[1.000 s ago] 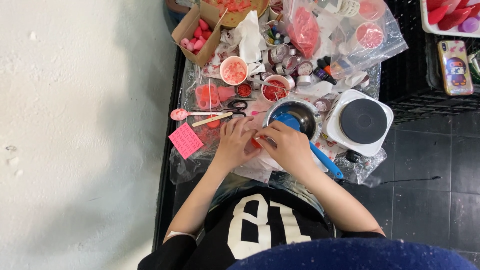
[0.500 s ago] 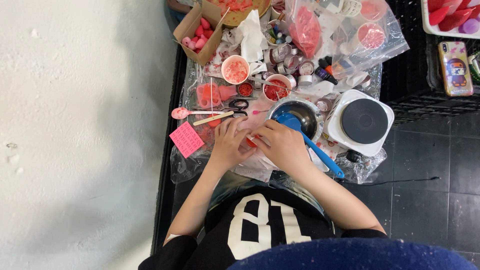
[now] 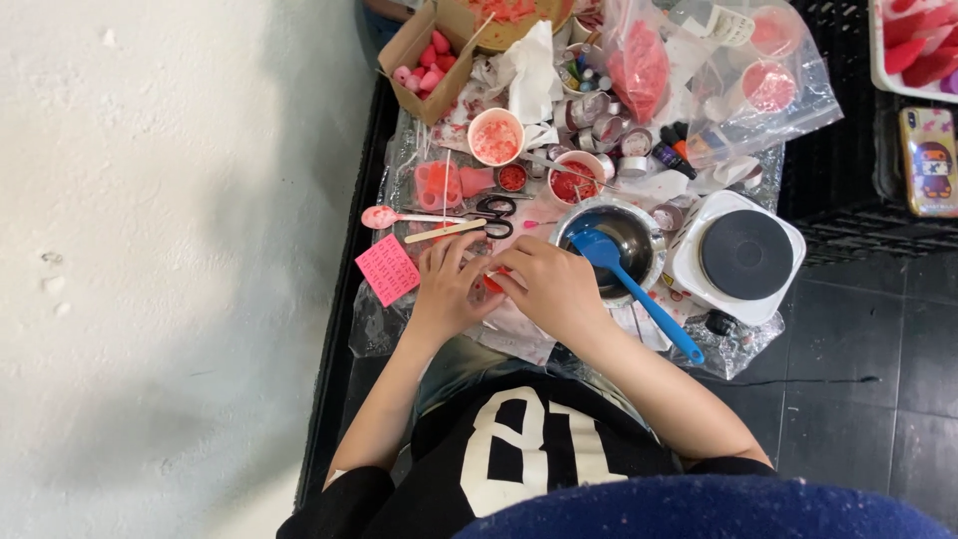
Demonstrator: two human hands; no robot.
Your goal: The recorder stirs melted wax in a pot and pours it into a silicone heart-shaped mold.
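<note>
Both hands stayed together, left hand [image 3: 446, 289] and right hand [image 3: 549, 289] pinching a small red piece [image 3: 493, 283], unfinished, beside the metal bowl [image 3: 611, 240].

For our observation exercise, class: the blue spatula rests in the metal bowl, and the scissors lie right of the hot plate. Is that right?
Not quite. The head view shows the scissors left of the hot plate; the blue spatula does rest in the metal bowl.

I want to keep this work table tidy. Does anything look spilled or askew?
Yes. Red and pink stains and flecks speckle the clear plastic sheet under the left hand and right hand. The blue spatula leans out of the metal bowl, handle past the table edge.
</note>
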